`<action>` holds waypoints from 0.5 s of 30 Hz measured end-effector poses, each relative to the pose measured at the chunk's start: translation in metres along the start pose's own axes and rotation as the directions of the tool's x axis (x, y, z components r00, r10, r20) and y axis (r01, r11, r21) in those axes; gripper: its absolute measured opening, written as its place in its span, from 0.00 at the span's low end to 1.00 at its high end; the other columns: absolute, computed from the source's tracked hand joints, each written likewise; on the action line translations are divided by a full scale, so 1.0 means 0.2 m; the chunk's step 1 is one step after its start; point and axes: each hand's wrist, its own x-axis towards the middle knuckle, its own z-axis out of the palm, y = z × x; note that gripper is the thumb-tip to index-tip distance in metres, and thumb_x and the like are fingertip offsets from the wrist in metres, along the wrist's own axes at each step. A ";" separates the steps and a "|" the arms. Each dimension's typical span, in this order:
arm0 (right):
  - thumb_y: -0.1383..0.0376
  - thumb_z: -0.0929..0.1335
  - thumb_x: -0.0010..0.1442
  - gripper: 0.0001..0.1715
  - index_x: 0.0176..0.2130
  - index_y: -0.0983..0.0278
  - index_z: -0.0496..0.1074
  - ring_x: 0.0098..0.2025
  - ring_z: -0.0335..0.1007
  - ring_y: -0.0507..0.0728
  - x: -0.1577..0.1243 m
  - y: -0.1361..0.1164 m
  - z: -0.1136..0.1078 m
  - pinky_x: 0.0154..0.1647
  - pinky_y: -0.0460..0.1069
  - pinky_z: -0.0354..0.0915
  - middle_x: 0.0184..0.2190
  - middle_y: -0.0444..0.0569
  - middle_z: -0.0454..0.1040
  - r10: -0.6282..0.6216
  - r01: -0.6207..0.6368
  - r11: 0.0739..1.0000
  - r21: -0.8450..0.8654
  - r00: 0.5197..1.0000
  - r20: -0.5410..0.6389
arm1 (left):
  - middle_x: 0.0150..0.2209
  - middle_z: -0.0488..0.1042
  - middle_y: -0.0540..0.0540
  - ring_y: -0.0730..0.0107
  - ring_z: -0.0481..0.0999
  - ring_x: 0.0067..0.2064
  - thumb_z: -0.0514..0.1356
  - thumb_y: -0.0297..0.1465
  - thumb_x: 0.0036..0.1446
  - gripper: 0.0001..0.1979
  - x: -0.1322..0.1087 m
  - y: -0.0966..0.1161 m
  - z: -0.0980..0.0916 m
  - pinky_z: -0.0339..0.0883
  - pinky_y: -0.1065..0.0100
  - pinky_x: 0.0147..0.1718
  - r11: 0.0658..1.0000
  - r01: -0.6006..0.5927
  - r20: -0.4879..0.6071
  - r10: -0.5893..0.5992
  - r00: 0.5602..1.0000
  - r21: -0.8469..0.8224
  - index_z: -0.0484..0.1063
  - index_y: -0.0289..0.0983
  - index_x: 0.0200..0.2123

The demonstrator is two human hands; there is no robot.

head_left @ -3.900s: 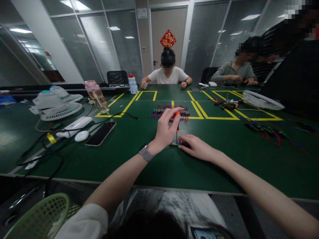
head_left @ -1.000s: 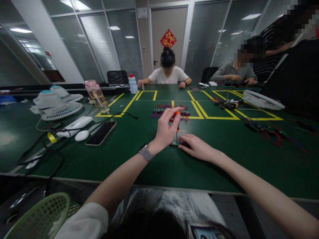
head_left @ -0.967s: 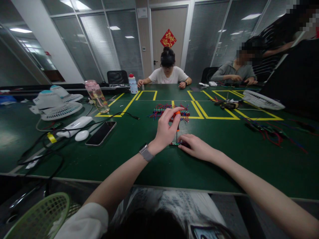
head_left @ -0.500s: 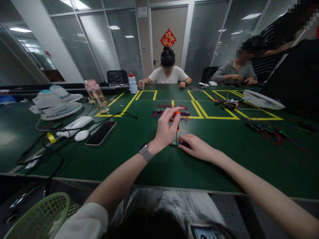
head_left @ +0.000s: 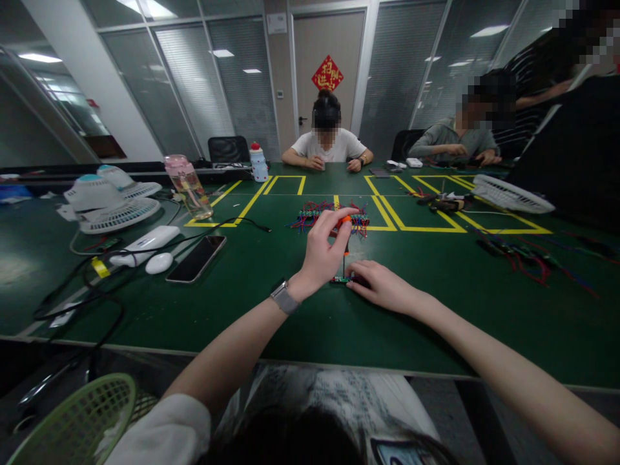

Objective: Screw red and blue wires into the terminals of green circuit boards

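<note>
Left grip (head_left: 323,250) curls around an upright screwdriver (head_left: 347,247) — right grip (head_left: 382,284) pinches a circuit board (head_left: 340,280).

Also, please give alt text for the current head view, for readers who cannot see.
The left hand holds an orange-topped screwdriver upright on a small circuit board; the right hand is at the board's right end. Beyond, on a green table, lie wired boards.

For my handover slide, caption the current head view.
Left hand holding an orange-and-black screwdriver upright, tip at a small green circuit board; right hand at the board's end.
</note>
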 end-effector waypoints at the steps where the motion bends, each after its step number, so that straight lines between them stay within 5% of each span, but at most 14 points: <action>1: 0.66 0.66 0.63 0.02 0.37 0.64 0.68 0.34 0.67 0.57 0.00 0.00 0.00 0.38 0.50 0.62 0.33 0.49 0.71 0.000 0.000 1.000 0.002 1.000 0.000 | 0.42 0.73 0.45 0.71 0.72 0.41 0.53 0.30 0.66 0.11 0.00 0.00 0.00 0.68 0.72 0.36 1.000 0.001 0.001 -0.001 1.000 0.002 0.72 0.38 0.48; 15: 0.65 0.65 0.64 0.04 0.38 0.64 0.68 0.34 0.66 0.56 0.00 0.00 0.00 0.38 0.50 0.62 0.33 0.50 0.71 -0.007 0.007 1.000 0.007 1.000 0.008 | 0.42 0.73 0.45 0.70 0.73 0.41 0.52 0.32 0.66 0.12 0.00 0.00 0.00 0.69 0.71 0.36 1.000 0.008 0.007 -0.008 1.000 0.011 0.72 0.39 0.48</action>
